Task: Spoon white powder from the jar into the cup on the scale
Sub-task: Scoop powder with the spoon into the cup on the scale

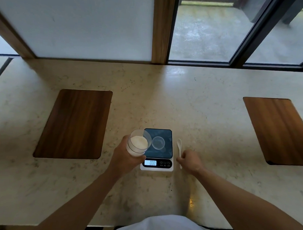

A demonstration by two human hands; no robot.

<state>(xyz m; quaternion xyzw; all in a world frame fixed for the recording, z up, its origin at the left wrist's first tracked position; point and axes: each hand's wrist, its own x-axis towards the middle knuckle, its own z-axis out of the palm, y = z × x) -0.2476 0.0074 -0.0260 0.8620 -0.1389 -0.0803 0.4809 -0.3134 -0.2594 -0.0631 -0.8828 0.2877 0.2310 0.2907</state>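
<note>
Bench [208,103] pale stone. Scale [157,164] sits between both hands, reading zero, ready for weighing. Left hand [123,154] wraps the open jar [138,143], tilting its white powder toward the empty cup [158,142] just beside it. Right hand [190,159] pinches the spoon [179,145] handle; bowl points away, apparently not yet loaded.

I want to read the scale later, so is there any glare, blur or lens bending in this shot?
Head view: the scale display is lit and readable, about zero; the clear cup is faint against the dark platform; a small bright glint sits on the counter nearer the person; window frames bow at the edges from the wide lens.
</note>
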